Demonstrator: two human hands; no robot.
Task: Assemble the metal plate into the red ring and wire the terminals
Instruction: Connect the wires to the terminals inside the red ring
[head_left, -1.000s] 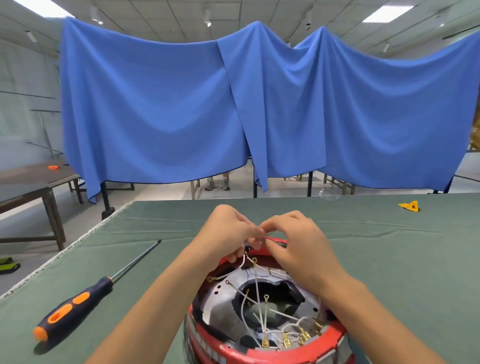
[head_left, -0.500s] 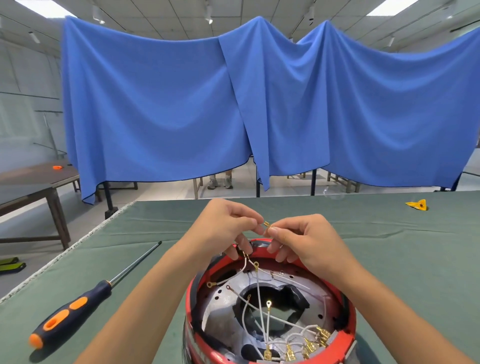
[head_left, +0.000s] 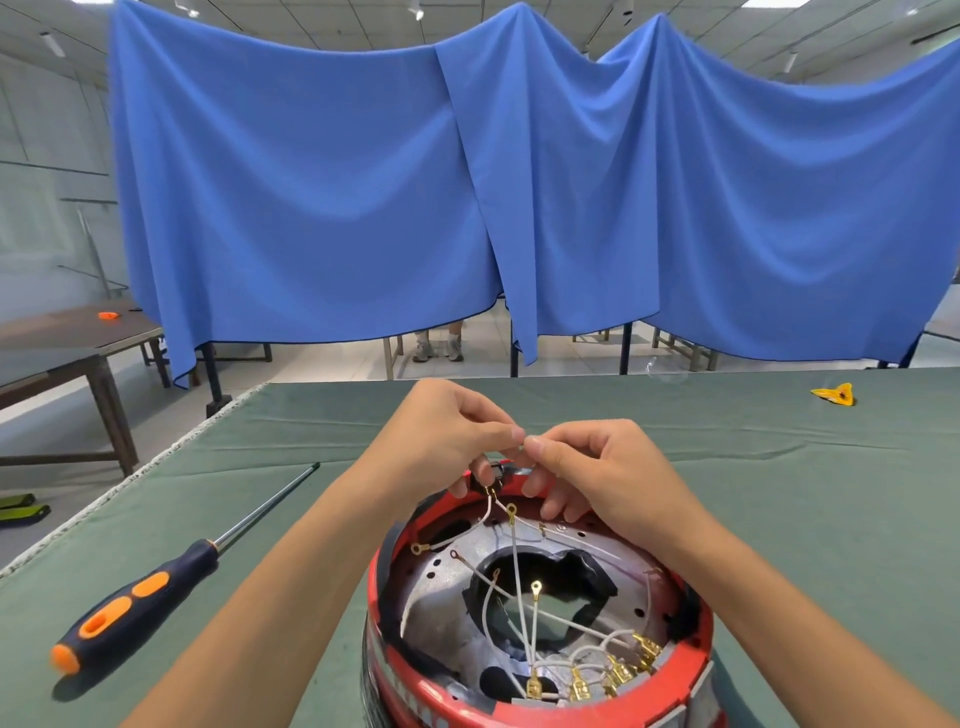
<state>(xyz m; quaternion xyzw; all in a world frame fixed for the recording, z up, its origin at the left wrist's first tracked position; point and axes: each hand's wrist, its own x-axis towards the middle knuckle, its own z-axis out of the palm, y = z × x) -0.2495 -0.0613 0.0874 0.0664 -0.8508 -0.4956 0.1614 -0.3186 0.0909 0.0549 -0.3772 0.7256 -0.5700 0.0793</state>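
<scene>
The red ring stands on the green table at bottom centre. The perforated metal plate lies inside it. Several white wires with brass terminals cross the plate's central opening. My left hand and my right hand meet above the ring's far rim, fingertips together, pinching a thin white wire between them. A wire with a brass end hangs just below my left fingers.
A screwdriver with a black and orange handle lies on the table to the left. A small yellow piece sits at the far right. Blue cloth hangs behind the table; another table stands at left.
Both hands rose slightly from the ring's far rim and drew the wire up. The fingertips stay pinched together. The view tilted so more of the ring shows.
</scene>
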